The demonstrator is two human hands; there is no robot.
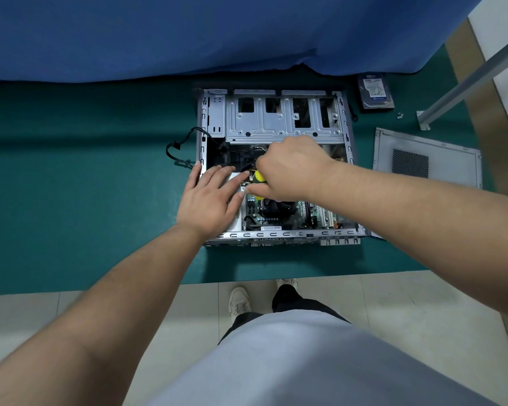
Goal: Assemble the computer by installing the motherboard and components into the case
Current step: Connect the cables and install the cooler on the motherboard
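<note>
Head view: case (276, 118) lying open on green table (71, 171); motherboard (279, 213) already seated inside. Left hand (210, 197), fingers straight, presses a pale part at case's left side. Right hand (288, 168) clamped round yellow-handled tool (258, 177), probably a screwdriver; tip hidden. Outstanding, by appearance: hard drive (376, 93) and side panel (425, 158), both lying outside.

Both arms reach toward 12 o'clock; left hand (210, 197) flat, fingers straight; right hand (291, 168) curled, gripping, knuckles up.
</note>
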